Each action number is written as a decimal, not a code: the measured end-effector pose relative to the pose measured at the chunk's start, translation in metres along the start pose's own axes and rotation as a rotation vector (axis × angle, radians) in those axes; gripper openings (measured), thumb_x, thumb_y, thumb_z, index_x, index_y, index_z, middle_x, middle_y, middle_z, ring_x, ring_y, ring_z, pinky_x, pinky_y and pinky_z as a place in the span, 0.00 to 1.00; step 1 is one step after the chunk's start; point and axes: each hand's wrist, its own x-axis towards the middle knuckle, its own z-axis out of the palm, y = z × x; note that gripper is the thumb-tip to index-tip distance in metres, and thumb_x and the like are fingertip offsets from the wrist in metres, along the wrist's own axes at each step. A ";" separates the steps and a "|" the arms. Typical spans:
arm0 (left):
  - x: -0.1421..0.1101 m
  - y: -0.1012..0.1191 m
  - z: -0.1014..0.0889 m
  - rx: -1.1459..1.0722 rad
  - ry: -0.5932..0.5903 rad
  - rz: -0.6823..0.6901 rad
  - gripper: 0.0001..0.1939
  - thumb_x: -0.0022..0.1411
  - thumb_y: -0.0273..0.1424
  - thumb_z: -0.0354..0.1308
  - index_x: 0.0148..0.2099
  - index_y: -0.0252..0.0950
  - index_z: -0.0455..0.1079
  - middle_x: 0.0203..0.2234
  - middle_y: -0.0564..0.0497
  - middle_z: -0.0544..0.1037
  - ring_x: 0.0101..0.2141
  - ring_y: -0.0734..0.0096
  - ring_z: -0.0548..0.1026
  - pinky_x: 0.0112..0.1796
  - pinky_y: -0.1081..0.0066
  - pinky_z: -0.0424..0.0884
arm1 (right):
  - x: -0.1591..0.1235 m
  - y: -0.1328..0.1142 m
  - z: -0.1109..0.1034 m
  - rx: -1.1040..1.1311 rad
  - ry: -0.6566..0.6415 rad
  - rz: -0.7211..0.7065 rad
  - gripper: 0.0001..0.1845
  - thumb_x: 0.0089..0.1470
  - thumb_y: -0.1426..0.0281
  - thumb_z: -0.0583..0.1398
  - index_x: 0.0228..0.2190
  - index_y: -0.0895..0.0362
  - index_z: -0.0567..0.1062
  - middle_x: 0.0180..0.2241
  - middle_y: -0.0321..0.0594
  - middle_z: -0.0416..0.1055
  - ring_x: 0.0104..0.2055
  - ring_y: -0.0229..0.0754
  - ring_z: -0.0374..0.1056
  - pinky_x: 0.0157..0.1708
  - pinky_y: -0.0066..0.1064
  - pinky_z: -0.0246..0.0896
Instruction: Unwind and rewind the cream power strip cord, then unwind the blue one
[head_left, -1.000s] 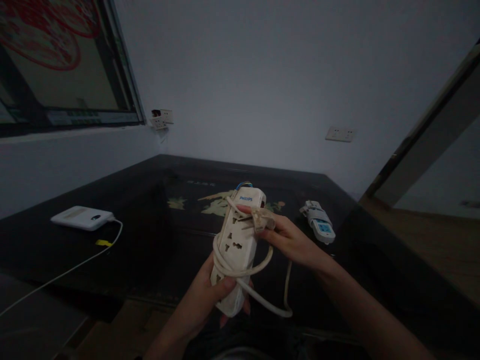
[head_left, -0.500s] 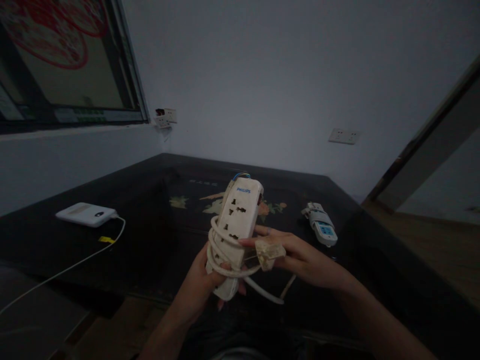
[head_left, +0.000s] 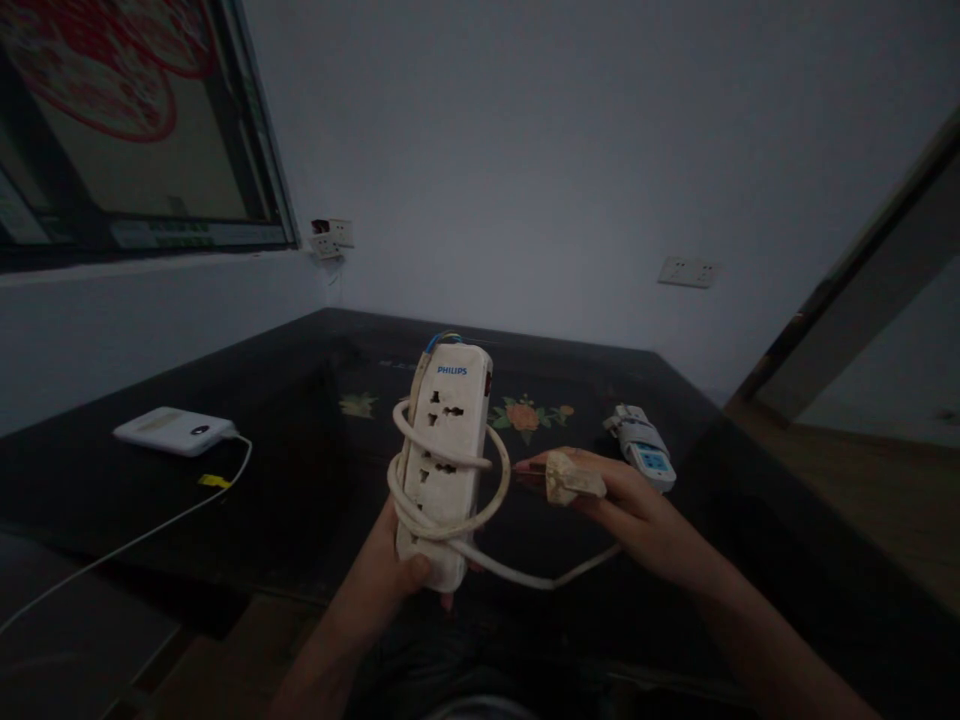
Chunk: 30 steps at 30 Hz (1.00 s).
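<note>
A white Philips power strip (head_left: 452, 420) is tilted upright over the table, its lower end gripped in my left hand (head_left: 401, 565). Its white cord (head_left: 495, 500) loops loosely around the strip. Blue and yellow-green wires show at the strip's top end. To the right, my right hand (head_left: 626, 505) holds the dirty, yellowed plug (head_left: 574, 480) at the cord's end, with the prongs pointing left. From the strip's lower part the cord sags and runs under my right hand.
On the dark table (head_left: 300, 480) a white power bank (head_left: 176, 430) with a cable (head_left: 135, 530) lies left, beside a yellow tag (head_left: 214, 481). A second power strip (head_left: 645, 450) with its cord wrapped lies right. Wall sockets (head_left: 688, 272) sit behind.
My right hand has moved right with the plug, away from the strip. The strip has shifted left in my left hand, and the cord loops have become looser.
</note>
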 end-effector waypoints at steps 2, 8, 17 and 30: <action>0.000 -0.001 0.000 -0.053 0.033 0.034 0.38 0.48 0.54 0.62 0.54 0.36 0.62 0.34 0.43 0.79 0.25 0.65 0.77 0.17 0.75 0.71 | -0.004 0.001 -0.002 -0.002 0.022 0.028 0.15 0.60 0.62 0.55 0.41 0.54 0.77 0.44 0.45 0.75 0.46 0.46 0.71 0.48 0.39 0.66; 0.006 -0.002 -0.006 -0.119 0.106 -0.055 0.29 0.60 0.52 0.50 0.49 0.32 0.69 0.29 0.43 0.79 0.24 0.64 0.77 0.15 0.76 0.67 | -0.018 0.003 -0.017 -0.033 0.119 0.082 0.19 0.60 0.57 0.54 0.30 0.55 0.79 0.36 0.43 0.78 0.40 0.45 0.74 0.44 0.35 0.68; 0.008 0.001 -0.005 -0.114 0.118 -0.033 0.28 0.60 0.49 0.51 0.46 0.28 0.71 0.21 0.45 0.77 0.21 0.65 0.74 0.14 0.74 0.66 | -0.040 0.008 -0.043 -0.026 0.319 0.183 0.18 0.57 0.56 0.56 0.37 0.55 0.78 0.27 0.41 0.77 0.24 0.40 0.72 0.24 0.30 0.70; 0.007 -0.003 -0.007 0.035 0.224 0.004 0.30 0.58 0.51 0.54 0.51 0.31 0.64 0.23 0.46 0.78 0.20 0.65 0.76 0.11 0.78 0.63 | -0.050 0.027 -0.060 -0.316 0.451 0.417 0.24 0.50 0.47 0.56 0.25 0.56 0.75 0.19 0.39 0.67 0.21 0.43 0.64 0.20 0.32 0.61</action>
